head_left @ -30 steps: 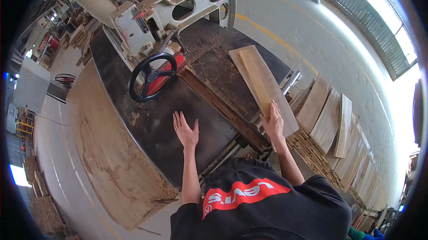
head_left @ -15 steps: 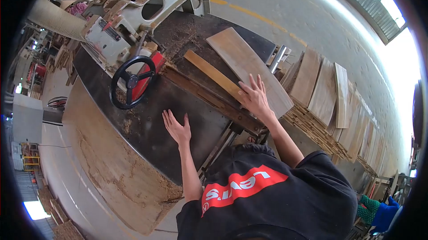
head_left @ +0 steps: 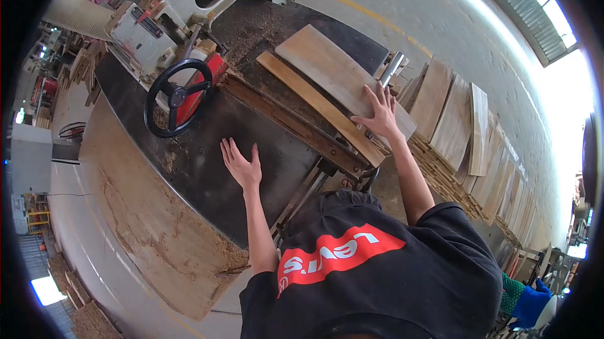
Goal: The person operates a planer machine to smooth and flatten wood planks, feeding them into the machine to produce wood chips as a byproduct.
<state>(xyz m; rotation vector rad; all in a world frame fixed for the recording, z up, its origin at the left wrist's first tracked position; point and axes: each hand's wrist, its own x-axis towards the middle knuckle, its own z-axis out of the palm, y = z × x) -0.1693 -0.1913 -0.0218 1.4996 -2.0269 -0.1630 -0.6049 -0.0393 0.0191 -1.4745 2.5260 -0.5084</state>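
My left hand hovers over or rests on the dark machine table, fingers spread and holding nothing. My right hand is spread over the near end of a wide board, with its thumb toward a narrow strip of wood. The strip lies along the rusty brown fence, beside the wide board and nearly parallel to it. Whether the right fingers press on the wide board is hard to tell.
A black handwheel and red guard stand at the left of the fence. Stacked boards sit at the right. Sawdust lies on a wooden panel at lower left. A co-worker's blue glove shows at lower right.
My right hand has shifted off the strip's near end, toward the wide board. The strip's near end now shows fully and reaches further toward me. The whole view has shifted slightly.
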